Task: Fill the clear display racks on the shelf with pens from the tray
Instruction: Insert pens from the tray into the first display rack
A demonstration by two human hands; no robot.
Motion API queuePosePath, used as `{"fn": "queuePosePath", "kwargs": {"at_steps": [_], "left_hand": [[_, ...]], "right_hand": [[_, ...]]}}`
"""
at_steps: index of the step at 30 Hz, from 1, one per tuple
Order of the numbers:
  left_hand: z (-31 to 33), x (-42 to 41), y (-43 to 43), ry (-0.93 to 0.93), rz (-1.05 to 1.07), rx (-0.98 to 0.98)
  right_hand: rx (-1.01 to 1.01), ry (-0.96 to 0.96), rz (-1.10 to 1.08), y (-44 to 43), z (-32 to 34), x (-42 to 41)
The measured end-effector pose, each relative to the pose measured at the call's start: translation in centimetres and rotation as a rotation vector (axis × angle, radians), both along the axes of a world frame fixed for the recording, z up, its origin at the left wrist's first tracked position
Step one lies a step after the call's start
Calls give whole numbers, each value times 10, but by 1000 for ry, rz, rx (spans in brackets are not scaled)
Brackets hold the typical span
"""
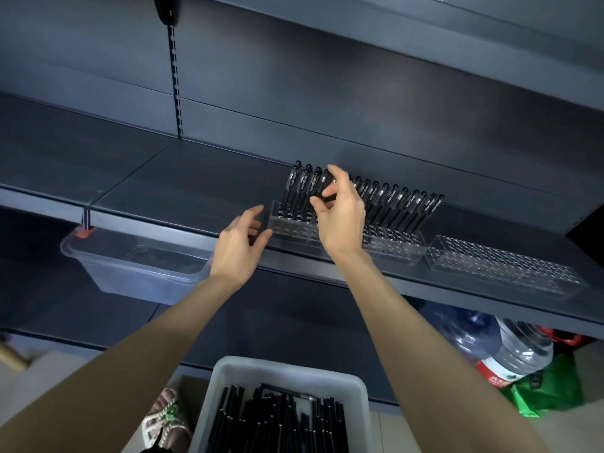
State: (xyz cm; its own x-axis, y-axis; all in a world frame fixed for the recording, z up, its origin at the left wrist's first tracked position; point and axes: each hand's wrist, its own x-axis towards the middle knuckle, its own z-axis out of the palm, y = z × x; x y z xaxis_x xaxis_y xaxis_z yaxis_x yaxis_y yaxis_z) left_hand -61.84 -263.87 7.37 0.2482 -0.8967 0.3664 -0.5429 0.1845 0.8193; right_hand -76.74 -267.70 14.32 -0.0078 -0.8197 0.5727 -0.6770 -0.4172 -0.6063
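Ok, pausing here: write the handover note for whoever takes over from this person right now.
Right hand pinches a pen standing in the left rack, rear holes.
Left hand open at that rack's left end; contact unclear.
Done: the rear holes hold pens; the front holes are empty.
Left: those front holes and the whole empty right rack. The tray below holds many pens.

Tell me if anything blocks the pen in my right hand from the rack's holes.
Nothing visible: the right hand pinches the pen above the clear rack, whose front holes lie open.
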Motion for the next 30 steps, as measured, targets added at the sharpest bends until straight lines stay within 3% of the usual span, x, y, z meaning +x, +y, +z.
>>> {"fn": "queuePosePath", "kwargs": {"at_steps": [6,16,22,25,30], "left_hand": [[-32,-12,56,-83,-54,39],[-156,-31,163,-390,-341,597],[-215,-43,203,-621,-449,817],[-238,-44,212,-656,-485,910],[-254,-51,216,-628,-493,948]], "right_hand": [[202,-21,20,61,-54,-27],[796,231,16,207,-222,-85],[1098,408,32,250,-286,-96],[1180,429,23,252,-303,-93],[1154,389,-61,241,-318,-86]]}}
